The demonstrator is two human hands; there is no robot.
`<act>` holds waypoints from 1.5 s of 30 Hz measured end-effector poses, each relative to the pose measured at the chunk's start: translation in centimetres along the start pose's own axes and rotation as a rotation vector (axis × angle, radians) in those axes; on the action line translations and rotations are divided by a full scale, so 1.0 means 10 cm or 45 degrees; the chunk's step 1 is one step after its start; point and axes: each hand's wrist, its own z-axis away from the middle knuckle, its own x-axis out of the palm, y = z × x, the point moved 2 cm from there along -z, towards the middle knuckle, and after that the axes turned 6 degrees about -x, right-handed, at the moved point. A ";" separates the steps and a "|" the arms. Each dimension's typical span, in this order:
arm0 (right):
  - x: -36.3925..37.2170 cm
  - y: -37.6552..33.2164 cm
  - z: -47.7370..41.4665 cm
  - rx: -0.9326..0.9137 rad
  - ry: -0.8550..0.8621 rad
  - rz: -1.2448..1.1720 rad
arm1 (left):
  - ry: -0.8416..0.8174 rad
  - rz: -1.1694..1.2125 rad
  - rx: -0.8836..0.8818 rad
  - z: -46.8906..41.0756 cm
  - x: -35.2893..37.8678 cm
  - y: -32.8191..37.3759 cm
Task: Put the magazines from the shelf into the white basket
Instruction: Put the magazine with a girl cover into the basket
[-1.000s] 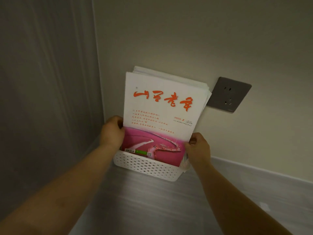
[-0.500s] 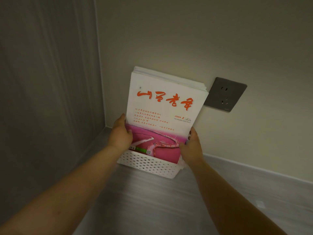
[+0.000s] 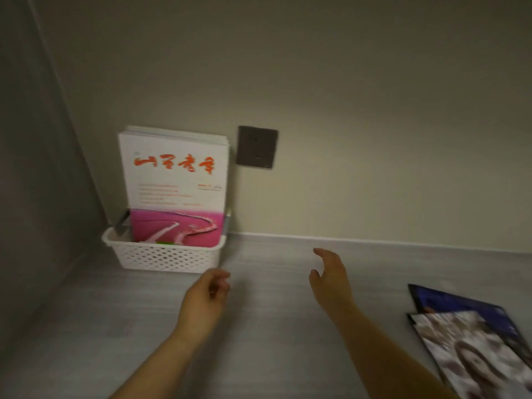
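A white perforated basket (image 3: 164, 257) sits in the back left corner of the grey shelf. A stack of magazines (image 3: 175, 182) stands upright in it, leaning on the wall; the front cover is white with red characters and a pink lower part. Two more magazines lie flat at the right: a dark blue one (image 3: 457, 305) and, overlapping it, one with a pale printed cover (image 3: 472, 349). My left hand (image 3: 208, 295) hovers just right of the basket, fingers loosely curled and holding nothing. My right hand (image 3: 331, 277) is over the shelf's middle, fingers apart and holding nothing.
A dark grey wall socket (image 3: 257, 146) is on the beige back wall, right of the standing magazines. A grey side panel (image 3: 43, 182) closes the shelf on the left. The grey shelf surface (image 3: 273, 341) stretches between the basket and the flat magazines.
Both hands have let go of the magazine stack and pulled back toward me and to the right. The stack now stands in the basket by itself. The view has swung right, showing two flat magazines.
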 end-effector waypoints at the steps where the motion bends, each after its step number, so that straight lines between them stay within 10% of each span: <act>1: -0.20 0.18 0.12 0.035 0.016 0.025 | -0.082 -0.003 -0.013 0.16 0.19 0.03; 17: -2.37 2.99 1.81 0.513 -0.174 0.757 | -0.662 -0.285 -0.198 2.17 3.02 0.39; 37: -2.35 3.30 1.85 0.426 -0.240 0.715 | -0.714 0.433 -0.751 2.58 3.65 0.93; 45: -2.39 3.25 1.85 0.447 -0.191 0.661 | -0.659 0.229 -0.499 2.61 3.63 0.96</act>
